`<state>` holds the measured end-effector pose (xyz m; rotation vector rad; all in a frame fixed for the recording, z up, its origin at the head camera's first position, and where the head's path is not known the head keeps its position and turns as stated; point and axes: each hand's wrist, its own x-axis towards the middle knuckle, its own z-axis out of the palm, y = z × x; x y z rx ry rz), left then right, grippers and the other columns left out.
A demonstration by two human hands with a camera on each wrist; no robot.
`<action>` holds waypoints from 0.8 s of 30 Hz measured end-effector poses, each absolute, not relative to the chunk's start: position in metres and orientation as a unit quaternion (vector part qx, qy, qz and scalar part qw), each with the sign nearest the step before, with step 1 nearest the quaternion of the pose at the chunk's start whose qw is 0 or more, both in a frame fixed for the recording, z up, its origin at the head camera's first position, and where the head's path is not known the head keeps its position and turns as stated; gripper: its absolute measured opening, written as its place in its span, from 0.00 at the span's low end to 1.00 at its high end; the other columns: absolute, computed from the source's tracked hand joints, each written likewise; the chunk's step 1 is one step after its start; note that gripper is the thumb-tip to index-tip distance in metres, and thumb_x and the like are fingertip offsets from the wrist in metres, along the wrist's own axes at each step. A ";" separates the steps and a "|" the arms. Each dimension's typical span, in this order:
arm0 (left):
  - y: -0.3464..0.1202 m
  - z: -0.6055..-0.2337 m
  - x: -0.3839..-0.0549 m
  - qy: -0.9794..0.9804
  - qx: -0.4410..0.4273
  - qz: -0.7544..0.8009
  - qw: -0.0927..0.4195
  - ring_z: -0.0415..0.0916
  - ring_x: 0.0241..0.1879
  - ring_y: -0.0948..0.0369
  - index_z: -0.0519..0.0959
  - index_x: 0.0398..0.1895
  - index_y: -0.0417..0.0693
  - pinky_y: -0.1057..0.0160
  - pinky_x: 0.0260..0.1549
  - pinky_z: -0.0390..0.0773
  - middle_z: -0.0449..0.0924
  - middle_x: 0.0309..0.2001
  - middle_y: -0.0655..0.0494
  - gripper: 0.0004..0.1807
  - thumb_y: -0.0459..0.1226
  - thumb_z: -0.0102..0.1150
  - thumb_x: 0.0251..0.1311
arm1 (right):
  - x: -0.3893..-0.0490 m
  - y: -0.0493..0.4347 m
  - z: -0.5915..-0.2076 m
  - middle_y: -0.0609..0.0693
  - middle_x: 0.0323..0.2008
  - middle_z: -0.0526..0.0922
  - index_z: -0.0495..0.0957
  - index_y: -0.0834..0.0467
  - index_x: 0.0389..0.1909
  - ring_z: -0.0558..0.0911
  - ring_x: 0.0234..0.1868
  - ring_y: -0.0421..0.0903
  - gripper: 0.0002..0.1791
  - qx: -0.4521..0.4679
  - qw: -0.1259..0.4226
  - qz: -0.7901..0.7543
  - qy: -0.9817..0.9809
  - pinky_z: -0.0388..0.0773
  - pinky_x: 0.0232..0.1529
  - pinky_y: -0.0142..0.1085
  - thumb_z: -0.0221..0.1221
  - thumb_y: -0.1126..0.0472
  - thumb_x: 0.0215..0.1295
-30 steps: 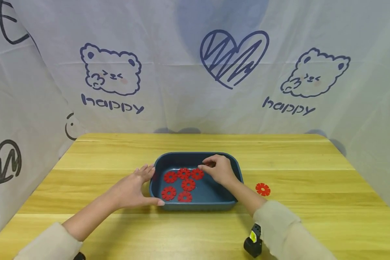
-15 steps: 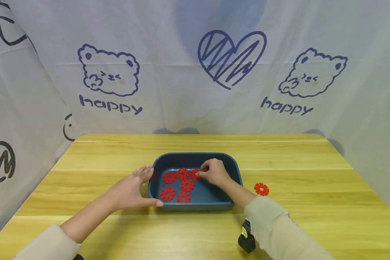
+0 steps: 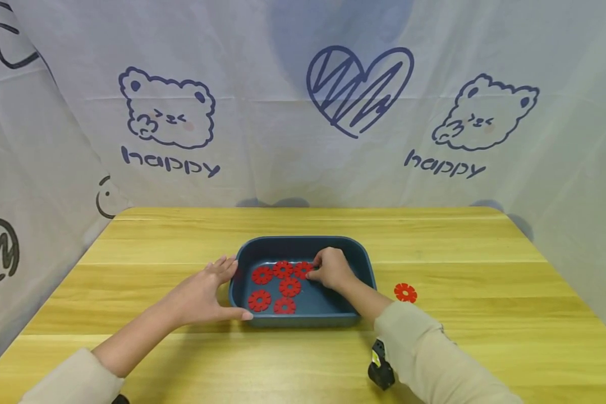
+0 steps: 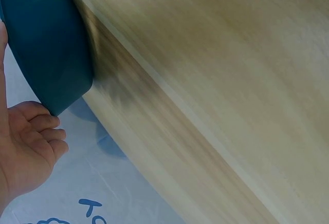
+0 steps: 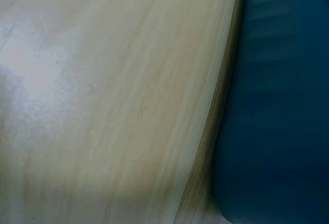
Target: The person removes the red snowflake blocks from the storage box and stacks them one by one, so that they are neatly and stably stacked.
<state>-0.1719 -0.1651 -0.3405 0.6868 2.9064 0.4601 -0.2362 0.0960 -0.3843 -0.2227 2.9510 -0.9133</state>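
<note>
**Left hand [image 3: 202,297] spread at the side, right hand [image 3: 335,270] curled within**

Near the center of the head view, your dark blue, round-cornered rectangular tray [image 3: 303,321] lies flat on a yellow wood-grained tabletop [image 3: 485,336]. Your left hand spans its left end, thumb at the near rim and fingers at the left rim. The grip is loose, fingers spread rather than clenched; presumably this steadies the tray while your other hand works inside. Your right hand dips into the tray, thumb and forefinger curled at the right edge of a flat, bright red, flower-like disc [image 3: 303,270]; you cannot tell whether it is truly pinched or only touched. The right wrist view shows no fingers.

Note the form of the disc: a round hole at its center, notches around its edge, seemingly thin plastic. Five matching red discs [image 3: 290,287] lie flat in the tray's left half, probably kept visible by their spread. One more notched red disc [image 3: 405,292] lies on the tabletop, right of the tray, near your right sleeve [image 3: 409,328].
</note>
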 end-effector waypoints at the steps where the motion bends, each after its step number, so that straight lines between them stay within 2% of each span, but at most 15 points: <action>1: -0.165 -0.340 -0.172 0.960 0.227 0.153 0.060 0.50 0.66 0.33 0.59 0.67 0.33 0.35 0.57 0.63 0.53 0.70 0.36 0.59 0.67 0.61 0.40 | -0.236 0.096 -0.384 0.52 0.24 0.82 0.81 0.64 0.25 0.74 0.25 0.41 0.11 -0.072 0.021 -0.293 0.953 0.73 0.27 0.31 0.71 0.61 0.46; 7: -0.165 -0.341 -0.172 0.960 0.227 0.153 0.058 0.50 0.66 0.33 0.59 0.67 0.33 0.34 0.56 0.62 0.53 0.70 0.36 0.58 0.66 0.62 0.40 | -0.236 0.096 -0.383 0.52 0.24 0.82 0.80 0.64 0.23 0.74 0.25 0.42 0.10 -0.075 0.018 -0.289 0.954 0.73 0.27 0.31 0.71 0.62 0.46; 14: -0.166 -0.341 -0.172 0.960 0.226 0.154 0.056 0.52 0.65 0.32 0.60 0.67 0.33 0.35 0.56 0.63 0.54 0.70 0.37 0.59 0.67 0.61 0.40 | -0.236 0.096 -0.385 0.49 0.17 0.77 0.78 0.63 0.16 0.70 0.20 0.40 0.09 -0.092 0.003 -0.296 0.951 0.68 0.23 0.28 0.69 0.65 0.46; 20: -0.166 -0.342 -0.172 0.960 0.228 0.154 0.056 0.52 0.65 0.32 0.60 0.67 0.34 0.35 0.56 0.63 0.55 0.69 0.37 0.59 0.68 0.60 0.39 | -0.235 0.096 -0.384 0.47 0.15 0.76 0.78 0.63 0.15 0.69 0.19 0.39 0.10 -0.094 0.002 -0.302 0.949 0.67 0.21 0.27 0.69 0.66 0.46; 24: -0.166 -0.343 -0.172 0.959 0.231 0.157 0.052 0.52 0.66 0.33 0.60 0.66 0.33 0.35 0.56 0.64 0.55 0.69 0.37 0.59 0.68 0.61 0.40 | -0.234 0.097 -0.385 0.45 0.11 0.70 0.75 0.62 0.12 0.66 0.17 0.38 0.13 -0.101 -0.003 -0.301 0.948 0.63 0.20 0.26 0.68 0.67 0.46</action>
